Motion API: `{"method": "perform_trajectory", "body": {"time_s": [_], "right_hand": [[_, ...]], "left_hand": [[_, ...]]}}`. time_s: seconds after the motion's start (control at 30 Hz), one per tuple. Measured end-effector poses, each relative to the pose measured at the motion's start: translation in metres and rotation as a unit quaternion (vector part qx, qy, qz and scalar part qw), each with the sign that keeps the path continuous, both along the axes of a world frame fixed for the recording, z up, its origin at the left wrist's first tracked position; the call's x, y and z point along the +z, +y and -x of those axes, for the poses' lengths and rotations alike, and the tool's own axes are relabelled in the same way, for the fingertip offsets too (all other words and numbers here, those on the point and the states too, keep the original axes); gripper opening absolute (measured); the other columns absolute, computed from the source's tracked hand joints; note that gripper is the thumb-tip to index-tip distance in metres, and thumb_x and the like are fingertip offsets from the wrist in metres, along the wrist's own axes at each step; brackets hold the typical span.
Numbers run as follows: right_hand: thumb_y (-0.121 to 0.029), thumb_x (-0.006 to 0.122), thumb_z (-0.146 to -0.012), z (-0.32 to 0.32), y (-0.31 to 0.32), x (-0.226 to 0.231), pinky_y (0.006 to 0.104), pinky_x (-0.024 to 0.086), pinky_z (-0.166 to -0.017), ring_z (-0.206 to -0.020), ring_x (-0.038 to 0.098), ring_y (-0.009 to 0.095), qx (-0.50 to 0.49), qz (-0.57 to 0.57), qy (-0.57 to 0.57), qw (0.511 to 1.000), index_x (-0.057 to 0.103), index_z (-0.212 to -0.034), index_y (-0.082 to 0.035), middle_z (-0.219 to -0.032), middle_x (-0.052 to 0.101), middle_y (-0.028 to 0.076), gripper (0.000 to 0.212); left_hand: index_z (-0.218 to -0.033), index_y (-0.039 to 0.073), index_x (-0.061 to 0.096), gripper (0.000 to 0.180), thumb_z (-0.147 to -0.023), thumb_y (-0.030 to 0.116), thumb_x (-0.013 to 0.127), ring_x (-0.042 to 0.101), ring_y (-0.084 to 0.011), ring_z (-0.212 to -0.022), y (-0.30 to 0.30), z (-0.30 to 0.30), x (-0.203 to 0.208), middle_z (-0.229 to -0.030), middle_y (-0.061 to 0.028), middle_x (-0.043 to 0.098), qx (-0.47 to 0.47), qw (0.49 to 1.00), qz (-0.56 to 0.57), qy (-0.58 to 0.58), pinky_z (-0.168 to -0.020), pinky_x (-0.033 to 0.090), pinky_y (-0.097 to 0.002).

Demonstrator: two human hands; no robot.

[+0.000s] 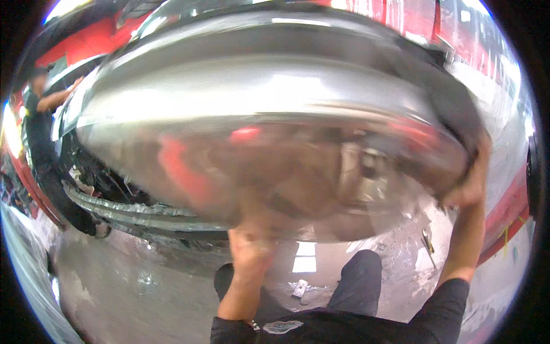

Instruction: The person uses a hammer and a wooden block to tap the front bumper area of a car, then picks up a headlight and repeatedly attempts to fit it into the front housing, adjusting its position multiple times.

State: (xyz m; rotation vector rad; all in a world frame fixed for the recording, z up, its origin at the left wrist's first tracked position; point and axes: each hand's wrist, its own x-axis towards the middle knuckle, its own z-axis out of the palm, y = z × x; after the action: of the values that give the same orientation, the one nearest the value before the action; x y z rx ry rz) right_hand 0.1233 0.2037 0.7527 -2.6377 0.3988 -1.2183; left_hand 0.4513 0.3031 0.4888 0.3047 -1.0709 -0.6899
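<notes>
A large, glossy grey car bumper fills the upper middle of the head view, blurred by motion and mirroring red and brown shapes. My left hand grips its lower edge left of centre; the fingertips blur into the panel. Around the dark right end of the bumper, my right hand is closed, its fingers partly hidden behind the edge. Both arms reach up and forward, holding the bumper in front of me above the floor.
At the left, a car's exposed front end shows a bare crossbeam and dark parts. Another person in dark clothes stands there, arm on the car. On the wet-looking floor lie a small white object and a thin tool.
</notes>
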Motion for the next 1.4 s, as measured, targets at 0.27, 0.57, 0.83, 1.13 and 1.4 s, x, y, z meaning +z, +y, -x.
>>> {"method": "perform_trajectory", "body": {"time_s": [0.27,0.57,0.83,1.13,1.4], "right_hand": [[-0.049,0.091,-0.065,-0.161,-0.015,0.054,0.0372,0.051,-0.102,-0.114,0.067,0.026,0.156,-0.018,0.154,0.975,0.058,-0.143,0.005,-0.125,0.071,0.018,0.101],[-0.053,0.084,-0.068,-0.228,-0.055,0.062,0.0384,0.054,-0.098,-0.109,0.071,0.033,0.097,-0.009,0.238,0.966,0.062,-0.14,0.006,-0.123,0.072,0.024,0.096],[-0.052,0.084,-0.071,-0.274,-0.07,0.081,0.0377,0.054,-0.094,-0.107,0.071,0.031,0.087,0.02,0.275,0.957,0.064,-0.137,0.006,-0.119,0.073,0.023,0.09],[-0.06,0.08,-0.075,-0.314,-0.067,0.079,0.0416,0.049,-0.109,-0.128,0.063,0.037,0.082,0.14,0.269,0.95,0.063,-0.138,0.005,-0.138,0.064,0.028,0.092],[-0.059,0.072,-0.086,-0.32,-0.083,0.056,0.0448,0.053,-0.104,-0.119,0.068,0.039,0.076,0.236,0.164,0.955,0.065,-0.138,0.0,-0.13,0.068,0.027,0.079]], "left_hand": [[-0.151,0.014,0.051,0.064,-0.098,0.043,0.071,0.054,-0.0287,-0.136,0.05,-0.015,-0.008,-0.149,-0.0068,0.058,0.032,0.971,-0.05,0.23,-0.11,0.046,-0.0537],[-0.151,0.008,0.047,0.06,-0.105,0.043,0.061,0.057,-0.0288,-0.132,0.042,-0.012,0.011,-0.147,-0.0106,0.057,0.071,0.955,-0.105,0.268,-0.108,0.048,-0.0488],[-0.155,0.008,0.041,0.063,-0.107,0.044,0.058,0.052,-0.0323,-0.138,0.033,-0.017,0.023,-0.154,-0.0145,0.049,0.01,0.959,-0.071,0.275,-0.113,0.045,-0.056],[-0.157,0.011,0.041,0.062,-0.106,0.044,0.058,0.045,-0.0327,-0.144,0.002,-0.015,0.019,-0.158,-0.0131,0.046,-0.005,0.946,-0.014,0.324,-0.118,0.039,-0.0573],[-0.156,0.012,0.042,0.063,-0.105,0.044,0.061,0.041,-0.0312,-0.146,-0.03,-0.005,0.022,-0.16,-0.0123,0.042,0.053,0.947,0.003,0.318,-0.118,0.034,-0.0559]]}}
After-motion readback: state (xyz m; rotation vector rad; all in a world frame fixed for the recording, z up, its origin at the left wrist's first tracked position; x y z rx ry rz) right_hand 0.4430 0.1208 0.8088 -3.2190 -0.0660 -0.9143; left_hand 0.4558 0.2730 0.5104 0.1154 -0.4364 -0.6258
